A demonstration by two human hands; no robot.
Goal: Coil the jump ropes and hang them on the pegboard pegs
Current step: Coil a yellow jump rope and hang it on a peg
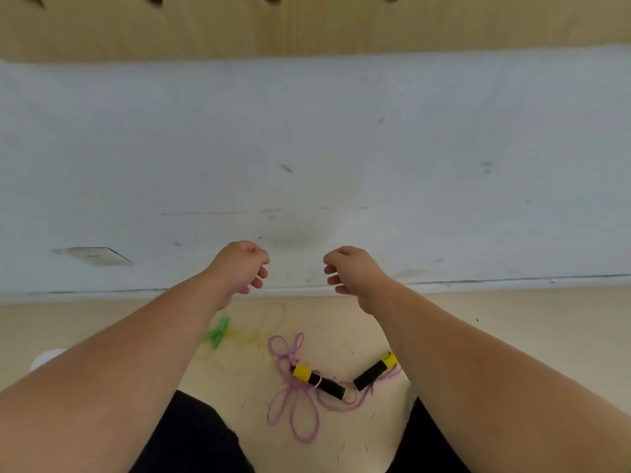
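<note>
One pegboard (307, 25) spans 12 o'clock, above the wall (341, 131). The left hand (240, 266) and right hand (351, 269) hover mid-frame, fingers loosely curled, holding nothing visible. On the floor (546, 308) the purple rope (297, 397) lies tangled at 6 o'clock and the green rope (235, 336) at 7. Neither looks coiled, so the next move probably calls for stooping to take a handle.

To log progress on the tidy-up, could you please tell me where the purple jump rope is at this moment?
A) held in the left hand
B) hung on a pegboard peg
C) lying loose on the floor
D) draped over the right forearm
C: the purple jump rope lies in untidy loops on the floor, with its black-and-yellow handles resting among them.
</note>
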